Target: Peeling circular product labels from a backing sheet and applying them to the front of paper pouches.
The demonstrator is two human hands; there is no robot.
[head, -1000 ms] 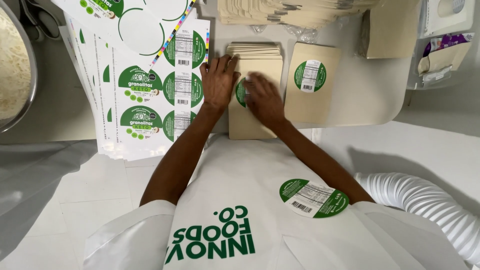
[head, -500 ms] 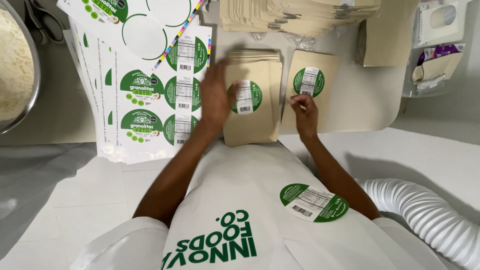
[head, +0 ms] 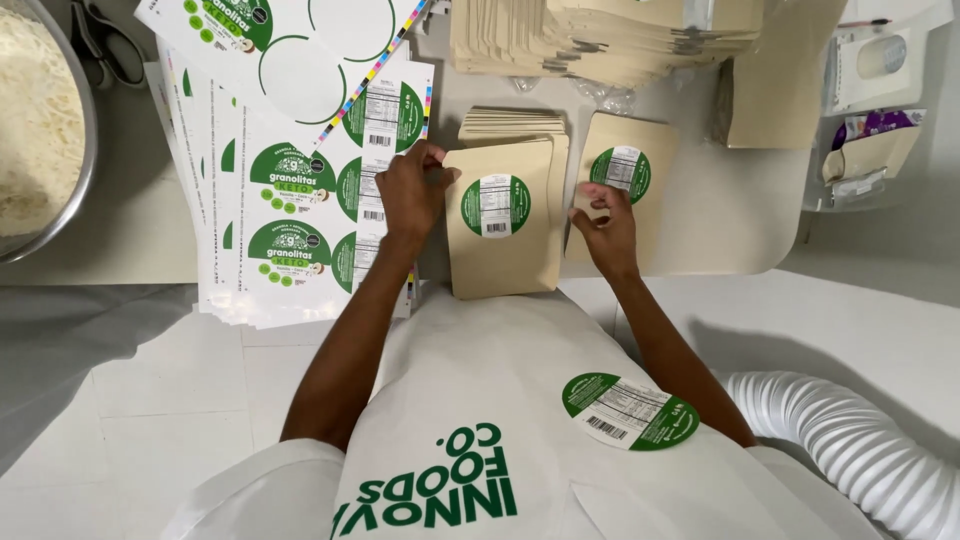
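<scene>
Fingers (head: 432, 168) of the left hand (head: 410, 195) pinch the upper left corner of the top kraft pouch (head: 500, 255), which lies on a small stack of pouches (head: 515, 122) at the middle of the pale surface (head: 740, 225). Fingers of the right hand (head: 605, 228) curl loosely at that pouch's right edge, over a second labelled pouch (head: 645, 140); whether they grip anything I cannot tell. Going by size: the surface, then the white label sheets (head: 290, 190) fanned at the left, touching the left hand, a metal bowl (head: 85, 150) of pale crumbs at the far left, a large heap of bare pouches (head: 600, 35) at the top, then the round green label (head: 495, 206) on the held pouch.
</scene>
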